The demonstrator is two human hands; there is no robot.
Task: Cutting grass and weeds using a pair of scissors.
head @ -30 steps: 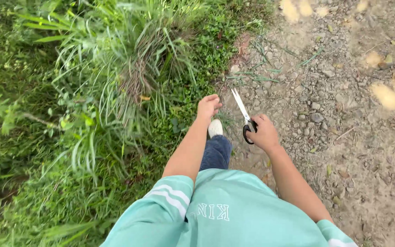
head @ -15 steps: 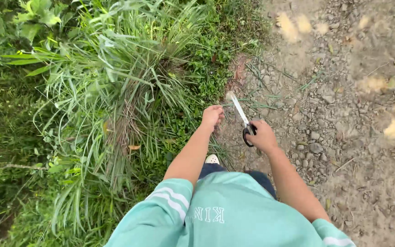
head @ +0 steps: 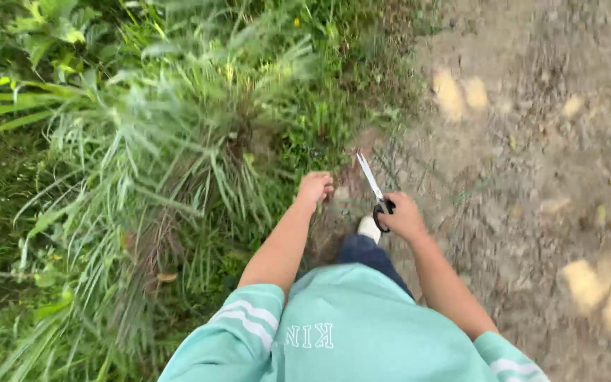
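Holding black-handled scissors (head: 376, 192), the right hand (head: 403, 217) has its grip wrapped around the loops, and the shiny blades point up and away over the dirt path (head: 532, 177). The left hand (head: 313, 188) is curled into a loose fist, holding nothing, just beside the tall grass clump (head: 178, 155). A white shoe (head: 369, 228) peeks out below the scissors.
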